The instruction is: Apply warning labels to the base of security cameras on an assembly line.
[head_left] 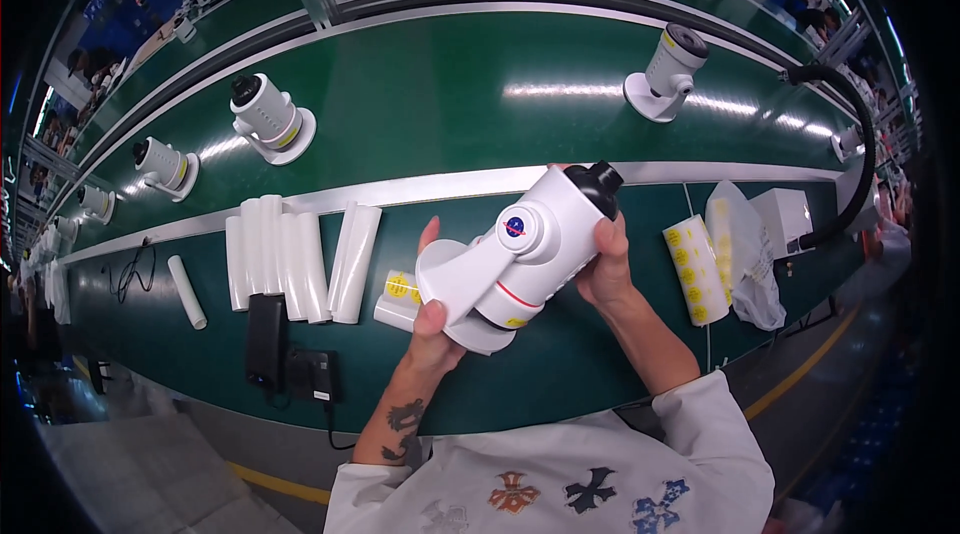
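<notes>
I hold a white telescope-shaped device (560,234) tilted above the green bench, its black end at the upper right. It has a round badge on its side joint, a red ring and a yellow label lower on the barrel. My left hand (432,339) grips the round base and arm at the lower left; part of its fingers is hidden behind the base. My right hand (608,269) is wrapped round the upper barrel near the black end. Just behind the base lies a white roll with yellow labels (398,306), partly covered by the device.
Several white film rolls (270,254) lie at left, near a black box (266,344) with a cable. At right are a roll of yellow stickers (696,269), a plastic bag (745,264) and a white box (783,219). More such devices (272,121) stand on the green conveyor (440,84) beyond a metal rail.
</notes>
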The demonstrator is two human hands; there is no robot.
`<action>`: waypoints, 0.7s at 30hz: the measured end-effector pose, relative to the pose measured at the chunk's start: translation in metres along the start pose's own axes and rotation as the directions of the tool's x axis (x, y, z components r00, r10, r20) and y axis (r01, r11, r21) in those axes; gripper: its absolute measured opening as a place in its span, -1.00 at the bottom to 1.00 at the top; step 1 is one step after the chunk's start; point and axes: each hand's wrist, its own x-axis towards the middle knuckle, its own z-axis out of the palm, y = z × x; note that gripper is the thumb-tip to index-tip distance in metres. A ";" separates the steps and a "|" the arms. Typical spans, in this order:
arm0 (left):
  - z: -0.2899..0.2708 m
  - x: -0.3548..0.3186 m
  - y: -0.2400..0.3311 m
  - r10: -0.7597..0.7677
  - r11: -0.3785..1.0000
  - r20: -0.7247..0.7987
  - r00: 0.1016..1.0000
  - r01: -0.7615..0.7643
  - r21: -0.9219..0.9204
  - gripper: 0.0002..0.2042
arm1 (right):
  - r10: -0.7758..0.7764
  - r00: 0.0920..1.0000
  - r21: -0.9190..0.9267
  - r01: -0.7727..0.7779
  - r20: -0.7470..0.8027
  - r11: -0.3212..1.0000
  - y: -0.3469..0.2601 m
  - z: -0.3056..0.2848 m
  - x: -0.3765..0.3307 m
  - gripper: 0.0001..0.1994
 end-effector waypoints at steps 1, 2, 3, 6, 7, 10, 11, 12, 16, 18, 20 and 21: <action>-0.004 0.001 0.002 -0.024 1.000 0.032 0.999 0.024 -0.011 0.14 | 0.029 0.999 0.010 -0.029 0.025 1.000 -0.001 0.002 0.004 -0.17; -0.008 0.003 0.004 -0.045 0.999 0.064 0.997 0.046 -0.019 0.12 | 0.028 0.999 0.009 -0.028 0.038 1.000 -0.002 0.003 0.010 -0.17; -0.011 0.007 0.002 -0.037 0.999 0.015 0.999 0.038 -0.027 0.09 | 0.008 1.000 -0.056 -0.006 0.025 0.998 -0.005 0.002 0.020 -0.24; -0.023 -0.002 0.011 0.235 0.952 -0.025 0.972 -0.225 0.210 -0.11 | -0.141 0.990 -0.238 0.144 0.030 0.960 -0.006 0.010 0.075 -0.44; -0.026 -0.009 0.013 0.365 0.883 -0.127 0.922 -0.300 0.360 -0.17 | -0.209 0.977 -0.334 0.207 0.032 0.919 -0.004 0.017 0.097 -0.41; -0.047 -0.030 0.003 0.557 0.533 -0.130 0.820 -0.233 0.814 -0.44 | -0.451 0.893 -0.643 0.342 -0.006 0.686 0.026 0.020 0.173 -0.15; -0.050 -0.037 0.005 0.553 0.517 -0.100 0.827 -0.247 0.819 -0.44 | -0.446 0.894 -0.720 0.287 -0.035 0.632 0.028 0.031 0.186 -0.16; -0.051 -0.040 0.005 0.556 0.303 -0.016 0.831 -0.185 0.935 -0.46 | -0.460 0.885 -0.740 0.265 -0.068 0.618 0.038 0.029 0.206 -0.15; -0.061 -0.042 -0.009 0.609 -0.032 0.026 0.793 -0.009 0.999 -0.46 | -0.398 0.912 -0.760 0.187 -0.101 0.622 0.075 0.026 0.241 -0.05; -0.062 -0.040 -0.015 0.578 -0.030 -0.004 0.816 0.026 0.999 -0.45 | -0.377 0.925 -0.775 0.206 -0.045 0.598 0.076 0.028 0.243 -0.03; -0.065 -0.037 -0.018 0.522 -0.117 0.037 0.852 0.029 0.993 -0.45 | -0.321 0.947 -0.778 0.183 -0.026 0.601 0.069 0.013 0.243 -0.09; -0.066 -0.036 -0.019 0.517 -0.103 0.034 0.855 0.023 0.994 -0.45 | -0.569 0.822 -0.854 0.316 0.030 0.413 0.060 -0.004 0.245 -0.12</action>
